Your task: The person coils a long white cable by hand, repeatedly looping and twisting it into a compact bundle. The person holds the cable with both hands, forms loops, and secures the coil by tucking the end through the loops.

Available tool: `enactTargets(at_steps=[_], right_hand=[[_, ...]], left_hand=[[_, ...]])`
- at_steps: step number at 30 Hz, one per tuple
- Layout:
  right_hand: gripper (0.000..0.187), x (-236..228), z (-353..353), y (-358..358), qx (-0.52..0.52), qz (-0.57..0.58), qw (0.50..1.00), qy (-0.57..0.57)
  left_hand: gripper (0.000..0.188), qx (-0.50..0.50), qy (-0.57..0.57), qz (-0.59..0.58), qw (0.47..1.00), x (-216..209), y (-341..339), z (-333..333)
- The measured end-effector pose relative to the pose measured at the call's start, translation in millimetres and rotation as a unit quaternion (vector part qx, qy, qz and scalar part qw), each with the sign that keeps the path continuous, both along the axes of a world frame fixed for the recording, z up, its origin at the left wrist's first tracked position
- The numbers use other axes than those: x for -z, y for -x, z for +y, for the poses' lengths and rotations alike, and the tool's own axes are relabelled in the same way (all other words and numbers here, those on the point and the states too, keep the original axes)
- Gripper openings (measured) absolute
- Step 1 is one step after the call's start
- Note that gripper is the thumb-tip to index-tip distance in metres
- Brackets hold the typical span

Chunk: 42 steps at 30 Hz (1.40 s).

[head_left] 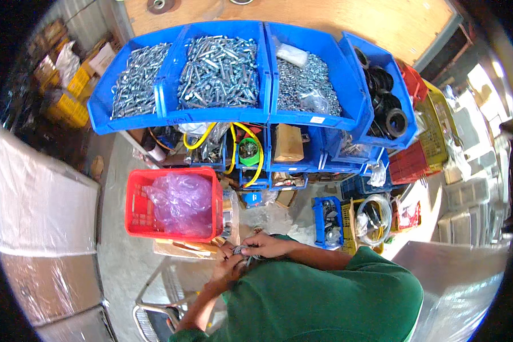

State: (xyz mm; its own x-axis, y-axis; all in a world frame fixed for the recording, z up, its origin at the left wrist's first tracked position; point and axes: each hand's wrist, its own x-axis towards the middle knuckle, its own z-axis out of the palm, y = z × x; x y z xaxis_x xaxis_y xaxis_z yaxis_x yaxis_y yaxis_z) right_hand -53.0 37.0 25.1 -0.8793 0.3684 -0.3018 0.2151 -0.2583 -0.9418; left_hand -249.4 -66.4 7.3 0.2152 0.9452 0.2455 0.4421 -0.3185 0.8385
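Note:
Close to my body, below the bins, both hands are together around a small bunch of grey metal bolts (242, 250). My left hand (227, 265) is closed round the bunch from the left. From the right, my right hand (265, 245) presses its fingers over the top of it. The fingers partly hide the bolts, and their lower ends lie in front of my green shirt. Just ahead and to the left of my hands stands a red crate (218, 219) with crumpled purple plastic film (179, 202) inside.
Ahead, a row of blue bins (211, 115) holds bolts (218, 71), small fasteners (305, 80) and black rings (386, 102). Lower shelves carry a cardboard box (289, 143) and yellow tubing (260, 154). A step stool (154, 313) is at lower left; wrapped boxes (45, 194) stand left.

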Motion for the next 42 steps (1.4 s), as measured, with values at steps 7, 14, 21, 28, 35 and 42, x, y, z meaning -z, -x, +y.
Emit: enactTargets(at_steps=[7, 14, 21, 28, 35, 42], right_hand=[[0.04, 23.0, -27.9, 23.0, 0.064, -0.028, 0.997, 0.018], [0.04, 9.9, -46.9, 51.1, 0.156, -0.125, 0.955, -0.221], [0.031, -15.1, -28.9, 60.6, 0.209, -0.104, 0.954, -0.188], [0.04, -20.8, 29.8, 21.3, 0.17, -0.143, 0.971, -0.09], [0.046, -4.3, 67.3, -35.8, 0.194, -0.176, 0.957, -0.126], [0.027, 9.2, 96.8, -125.1, 0.426, -0.066, 0.9, -0.067]], left_hand=[[0.013, 0.023, 0.114, -0.109, 0.987, -6.0, 41.3, -15.9], [0.015, -0.169, 0.135, -0.209, 0.954, -1.1, 39.4, -1.9], [0.016, -0.231, 0.241, -0.363, 0.87, 5.2, 29.9, 22.5], [0.018, -0.205, 0.248, -0.247, 0.914, -2.1, -19.1, 55.4], [0.033, -0.173, 0.132, 0.005, 0.976, -18.3, -88.1, 103.8], [0.064, -0.074, 0.261, -0.088, 0.959, -48.3, -127.6, 169.0]])
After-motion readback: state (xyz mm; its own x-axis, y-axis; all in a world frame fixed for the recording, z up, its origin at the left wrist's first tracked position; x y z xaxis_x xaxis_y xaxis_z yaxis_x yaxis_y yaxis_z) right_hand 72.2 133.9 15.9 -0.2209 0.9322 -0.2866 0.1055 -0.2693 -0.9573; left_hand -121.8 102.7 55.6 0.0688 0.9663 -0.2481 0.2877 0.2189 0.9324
